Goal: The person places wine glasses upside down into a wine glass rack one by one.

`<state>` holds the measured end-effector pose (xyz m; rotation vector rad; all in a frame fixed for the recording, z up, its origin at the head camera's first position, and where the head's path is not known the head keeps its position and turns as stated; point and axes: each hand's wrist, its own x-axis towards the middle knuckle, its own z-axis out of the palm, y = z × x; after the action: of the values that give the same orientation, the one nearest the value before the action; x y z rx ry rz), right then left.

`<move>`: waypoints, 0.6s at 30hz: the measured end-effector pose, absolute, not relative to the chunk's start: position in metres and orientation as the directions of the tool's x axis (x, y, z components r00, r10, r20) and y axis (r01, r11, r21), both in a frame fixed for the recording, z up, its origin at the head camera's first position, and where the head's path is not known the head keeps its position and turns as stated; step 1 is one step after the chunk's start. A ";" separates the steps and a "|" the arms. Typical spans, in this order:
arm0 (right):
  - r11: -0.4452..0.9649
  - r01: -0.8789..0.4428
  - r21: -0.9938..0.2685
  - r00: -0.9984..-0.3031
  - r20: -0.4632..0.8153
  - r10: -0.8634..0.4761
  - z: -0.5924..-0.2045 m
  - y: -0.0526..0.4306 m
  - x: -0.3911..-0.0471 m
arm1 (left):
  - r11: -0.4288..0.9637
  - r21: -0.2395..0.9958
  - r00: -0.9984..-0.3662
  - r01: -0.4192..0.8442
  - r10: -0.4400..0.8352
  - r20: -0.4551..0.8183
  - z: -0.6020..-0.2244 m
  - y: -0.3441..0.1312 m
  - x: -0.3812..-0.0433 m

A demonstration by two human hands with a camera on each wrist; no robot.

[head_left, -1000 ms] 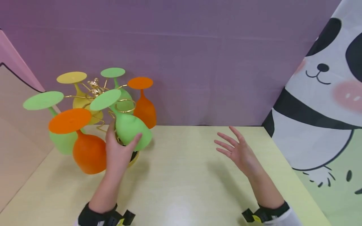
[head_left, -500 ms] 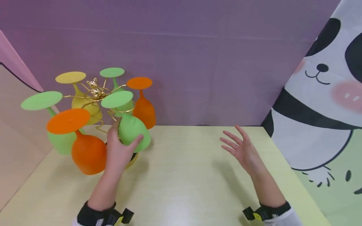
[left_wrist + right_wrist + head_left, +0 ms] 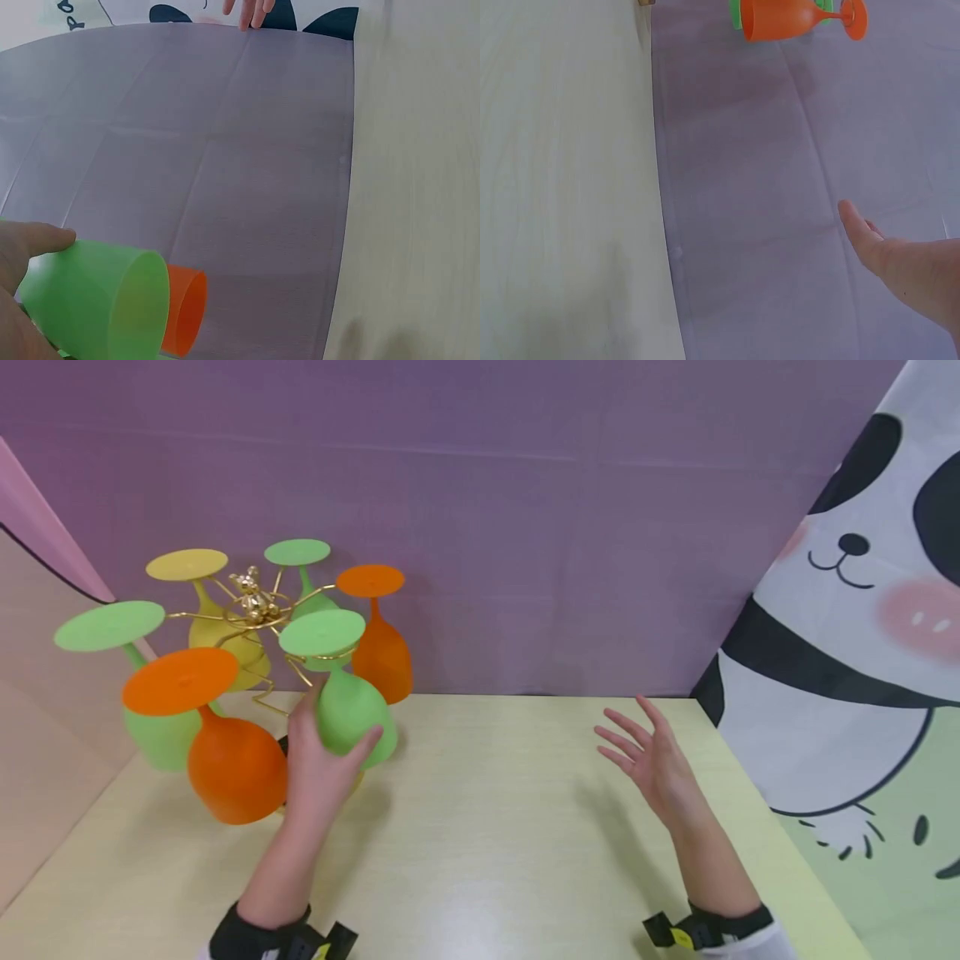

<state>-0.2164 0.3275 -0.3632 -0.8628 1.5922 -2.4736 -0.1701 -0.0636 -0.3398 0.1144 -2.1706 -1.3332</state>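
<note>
In the head view my left hand (image 3: 322, 760) grips the bowl of a light green plastic goblet (image 3: 356, 714), which is upside down and nearly upright, its round foot on top. Its stem is at the front-right wire loop of a gold rack (image 3: 258, 610) topped by a small shiny bear figure. In the left wrist view the thumb lies along the green goblet (image 3: 82, 300), its mouth facing the table. My right hand (image 3: 648, 756) is held above the table to the right, fingers spread, holding nothing; the right wrist view shows part of that hand (image 3: 907, 262).
Other upside-down goblets hang round the rack: an orange goblet (image 3: 236, 772) in front, another orange goblet (image 3: 382, 652) at the back right, a yellow goblet (image 3: 225, 635) and two green ones. A purple cloth (image 3: 510, 568) stands behind the pale table (image 3: 487, 827).
The held green goblet has gone from tilted to nearly upright, its foot moving right and slightly down at the rack's loop. My right hand has drifted a little to the right.
</note>
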 end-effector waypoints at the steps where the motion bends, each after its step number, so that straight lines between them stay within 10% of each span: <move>1: -0.440 -0.239 -0.865 -0.848 0.407 -0.340 -0.363 0.328 -0.216 | 0.500 0.835 -0.823 0.229 -0.358 0.441 -0.341 -0.063 -0.170; 18: -0.286 -0.226 -0.931 -0.942 0.284 -0.182 -0.363 0.331 -0.207 | 0.542 0.775 -0.753 0.326 -0.346 0.560 -0.361 -0.052 -0.170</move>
<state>-0.2067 0.3310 -0.3630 -0.5403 1.8933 -2.4839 -0.1700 -0.0525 -0.3613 0.0161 -2.0827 -1.2388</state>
